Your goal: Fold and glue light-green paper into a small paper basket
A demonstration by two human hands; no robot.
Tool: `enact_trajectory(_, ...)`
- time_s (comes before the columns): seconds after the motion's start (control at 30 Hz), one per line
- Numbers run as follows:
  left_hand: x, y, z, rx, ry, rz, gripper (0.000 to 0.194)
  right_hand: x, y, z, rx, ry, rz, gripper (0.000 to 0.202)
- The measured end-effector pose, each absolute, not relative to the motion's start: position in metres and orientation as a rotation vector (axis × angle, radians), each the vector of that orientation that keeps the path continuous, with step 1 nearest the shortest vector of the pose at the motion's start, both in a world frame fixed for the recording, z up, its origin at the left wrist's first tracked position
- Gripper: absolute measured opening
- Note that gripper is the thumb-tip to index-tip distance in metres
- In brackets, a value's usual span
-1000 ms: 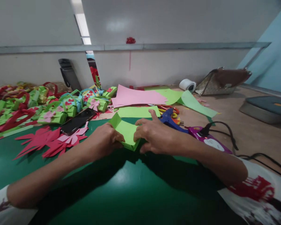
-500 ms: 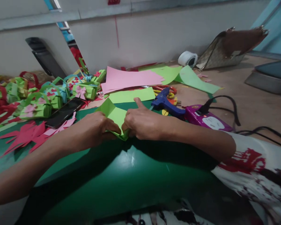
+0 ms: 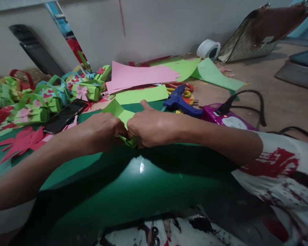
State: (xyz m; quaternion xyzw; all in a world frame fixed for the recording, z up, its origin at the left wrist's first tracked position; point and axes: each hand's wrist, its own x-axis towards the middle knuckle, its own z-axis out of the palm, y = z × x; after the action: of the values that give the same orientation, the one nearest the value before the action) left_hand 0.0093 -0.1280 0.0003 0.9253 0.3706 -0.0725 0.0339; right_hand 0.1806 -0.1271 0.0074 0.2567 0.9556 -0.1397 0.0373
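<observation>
A folded light green paper (image 3: pixel 126 115) is held between my two hands above the dark green surface (image 3: pixel 113 191). My left hand (image 3: pixel 102 131) pinches its left and near edge, fingers curled under. On the right side my right hand (image 3: pixel 151 128) grips the paper with bent fingers, its thumb pointing up and away. The two hands nearly touch and hide much of the paper's near part. Just beyond lies a flat green paper strip (image 3: pixel 142 94). A blue glue gun (image 3: pixel 181 101) rests right of that strip.
Small green paper bags (image 3: pixel 32 114), a black phone (image 3: pixel 65 116) and red paper cutouts (image 3: pixel 22 141) lie at left. Pink sheets (image 3: pixel 141 77) are behind. A purple power socket (image 3: pixel 226 116) with a black cable, a white roll (image 3: pixel 207 49) and a handbag (image 3: pixel 256 36) are at right.
The view has shifted, so the background sits higher and further out. My hands have come closer together, and my right hand covers more of the green paper.
</observation>
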Motion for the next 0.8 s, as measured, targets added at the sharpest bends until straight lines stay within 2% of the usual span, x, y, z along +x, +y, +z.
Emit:
enact_trajectory(0.1,0.012,-0.129,0.000,2.856,1.172,-0.358,0.021,0.177,-0.125,0.010,0.779,2.884,-0.520,0.026)
enact_trajectory(0.4,0.018,-0.135,0.002,2.773,1.337,-0.465,0.017,0.174,-0.123,0.015,0.820,2.804,-0.612,0.020)
enact_trajectory(0.6,0.018,-0.134,-0.002,2.791,1.339,-0.433,0.026,0.176,-0.122,0.011,0.828,2.829,-0.605,0.014)
enact_trajectory(0.8,0.021,-0.138,0.001,2.793,1.344,-0.445,0.025,0.180,-0.127,0.010,0.822,2.891,-0.589,0.018)
